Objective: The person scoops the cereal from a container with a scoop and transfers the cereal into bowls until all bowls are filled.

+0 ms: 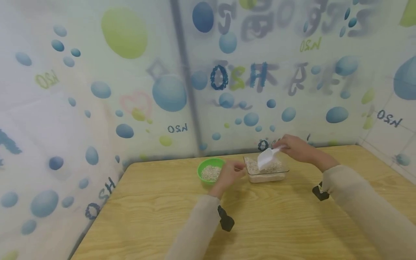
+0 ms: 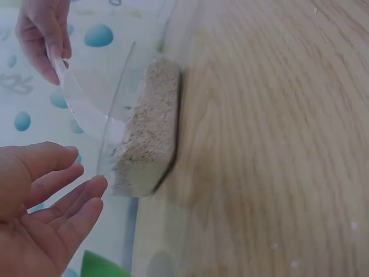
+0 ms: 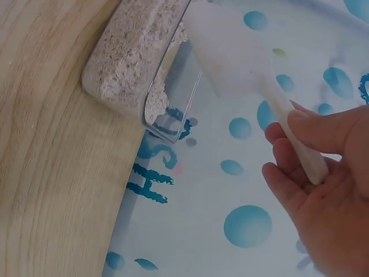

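A clear rectangular container (image 1: 267, 177) of oat-like flakes stands near the table's back edge. My right hand (image 1: 297, 148) grips the handle of a white scoop (image 1: 265, 157), its blade tilted down at the flakes. In the right wrist view, thumb and fingers wrap round the scoop handle (image 3: 300, 144). My left hand (image 1: 229, 175) hovers between the container and a green bowl (image 1: 202, 164), which also holds flakes. The left wrist view shows this hand (image 2: 46, 202) with loosely bent fingers and nothing between them, close to the container's end. Whether it touches the container I cannot tell.
The wooden table (image 1: 156, 202) ends at a patterned curtain (image 1: 146, 137) right behind the bowl and container. More curtain rises at both sides. A few pale specks (image 2: 295, 264) lie on the tabletop. A dark wrist device (image 1: 226, 221) hangs at the left cuff.
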Demonstrator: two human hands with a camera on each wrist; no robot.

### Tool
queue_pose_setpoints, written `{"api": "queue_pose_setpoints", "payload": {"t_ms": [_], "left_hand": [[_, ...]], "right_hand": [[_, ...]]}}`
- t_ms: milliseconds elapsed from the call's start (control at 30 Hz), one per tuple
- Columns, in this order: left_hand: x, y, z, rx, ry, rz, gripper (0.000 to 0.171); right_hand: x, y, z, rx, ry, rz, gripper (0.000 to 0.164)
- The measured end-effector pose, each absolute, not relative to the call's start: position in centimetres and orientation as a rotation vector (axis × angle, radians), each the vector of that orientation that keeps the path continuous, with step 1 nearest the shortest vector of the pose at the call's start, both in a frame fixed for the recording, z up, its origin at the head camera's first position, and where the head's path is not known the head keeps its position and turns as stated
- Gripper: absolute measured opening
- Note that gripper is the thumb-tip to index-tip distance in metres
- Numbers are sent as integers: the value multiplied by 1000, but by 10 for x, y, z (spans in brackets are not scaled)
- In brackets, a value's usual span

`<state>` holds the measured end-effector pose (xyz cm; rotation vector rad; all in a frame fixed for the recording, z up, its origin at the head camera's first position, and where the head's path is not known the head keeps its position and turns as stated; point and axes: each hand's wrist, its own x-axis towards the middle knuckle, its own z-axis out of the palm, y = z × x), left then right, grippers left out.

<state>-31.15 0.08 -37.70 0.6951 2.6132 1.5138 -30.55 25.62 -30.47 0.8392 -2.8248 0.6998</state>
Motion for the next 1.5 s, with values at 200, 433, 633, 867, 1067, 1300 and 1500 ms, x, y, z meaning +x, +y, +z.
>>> {"api": "queue_pose_setpoints", "payload": {"t_ms": [200, 433, 633, 867, 1067, 1300, 1500], "left_hand": [[-310, 7, -383, 678, 2599, 1549, 25], [-315, 11, -391, 662, 2638, 1552, 24], [-316, 14, -395, 648, 2654, 1586, 22], [-313, 16, -390, 593, 2641, 1610, 22], [-313, 17, -390, 592, 2626, 1617, 22], [-314, 20, -391, 561, 2611, 1635, 21], [-315, 21, -391, 542, 2622, 1608, 21]], "right_hand": [[-306, 259, -304, 851, -2874, 659, 25], [-306, 260, -305, 887, -2924, 654, 26], [-304, 259, -310, 871, -2927, 677, 26], [-304, 260, -321, 857, -2931, 733, 26], [-308, 262, -332, 893, -2912, 767, 27], [-306, 263, -345, 832, -2909, 909, 27], [-307, 262, -353, 796, -2905, 993, 27]]}}
